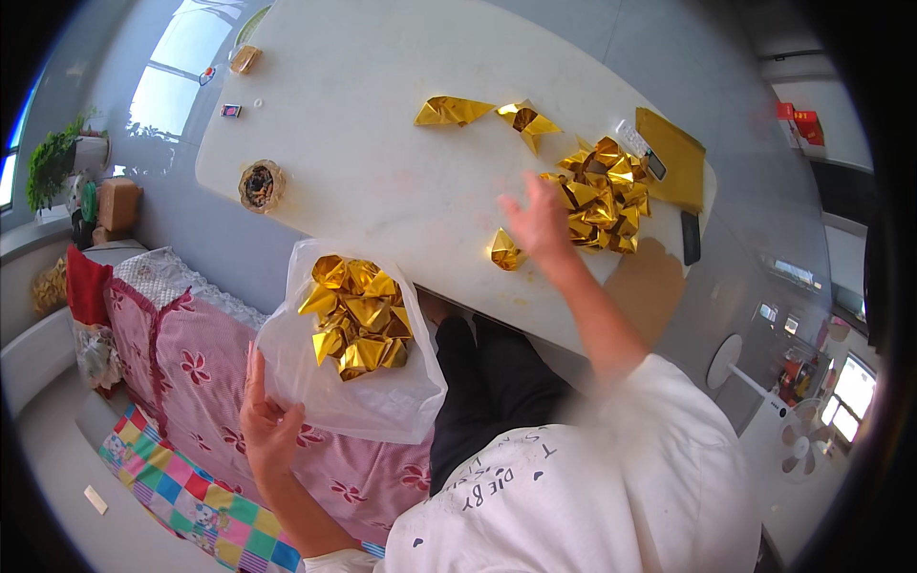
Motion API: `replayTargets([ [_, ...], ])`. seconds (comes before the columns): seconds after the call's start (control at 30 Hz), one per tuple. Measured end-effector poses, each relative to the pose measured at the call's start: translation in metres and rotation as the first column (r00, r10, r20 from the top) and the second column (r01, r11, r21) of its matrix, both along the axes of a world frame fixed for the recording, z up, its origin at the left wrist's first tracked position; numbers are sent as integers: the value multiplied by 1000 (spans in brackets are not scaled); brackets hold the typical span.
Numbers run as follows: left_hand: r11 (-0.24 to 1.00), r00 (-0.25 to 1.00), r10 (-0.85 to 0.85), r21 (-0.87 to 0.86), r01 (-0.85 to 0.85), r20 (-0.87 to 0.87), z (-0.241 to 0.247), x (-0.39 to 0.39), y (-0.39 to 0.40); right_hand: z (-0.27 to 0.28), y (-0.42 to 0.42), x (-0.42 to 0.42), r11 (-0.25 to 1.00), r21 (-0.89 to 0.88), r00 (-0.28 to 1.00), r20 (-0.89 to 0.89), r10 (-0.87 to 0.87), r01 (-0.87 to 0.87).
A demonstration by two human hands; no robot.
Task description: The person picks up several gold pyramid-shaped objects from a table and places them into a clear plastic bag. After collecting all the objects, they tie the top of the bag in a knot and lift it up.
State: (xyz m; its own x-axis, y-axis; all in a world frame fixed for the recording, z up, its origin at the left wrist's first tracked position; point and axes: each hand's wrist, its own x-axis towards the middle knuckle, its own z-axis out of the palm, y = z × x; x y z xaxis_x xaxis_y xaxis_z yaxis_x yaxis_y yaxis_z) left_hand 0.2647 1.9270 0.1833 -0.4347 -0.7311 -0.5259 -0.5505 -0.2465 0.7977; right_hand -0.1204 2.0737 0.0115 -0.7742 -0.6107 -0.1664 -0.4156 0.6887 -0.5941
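My left hand [271,430] grips the edge of a white translucent plastic bag [380,408], which is spread open beside the table. Inside the bag lie several folded gold foil pieces [369,311]. Over the white table, my right hand [537,218], slightly blurred, has its fingers apart and nothing visible in it. It is at the left side of a pile of folded gold foil pieces [605,193]. One loose gold piece [507,249] sits just below that hand. Farther back lie two more folded foil pieces, one long [453,111] and one more crumpled [529,123].
The white table [358,143] bears a glass ashtray [262,186] with butts, a small box [230,111], a white remote control [640,148] on flat gold sheets [673,165], a dark phone [690,238] and brown paper [648,286]. A pink-covered couch [208,358] stands at left.
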Motion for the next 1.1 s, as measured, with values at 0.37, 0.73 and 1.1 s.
replayTargets([
  [0.37, 998, 998, 42, 34, -44, 38, -4, -16, -4, -122, 39, -75, 812, 538, 926, -378, -7, 225],
  [0.73, 1000, 997, 27, -14, -26, 67, 0, -21, -2, 70, 14, 46, 886, -434, 985, 128, -116, 160],
  [1.1, 999, 996, 16, -38, -13, 91, 4, -27, -3, -41, -68, -86, 810, 511, 898, -151, 412, -286],
])
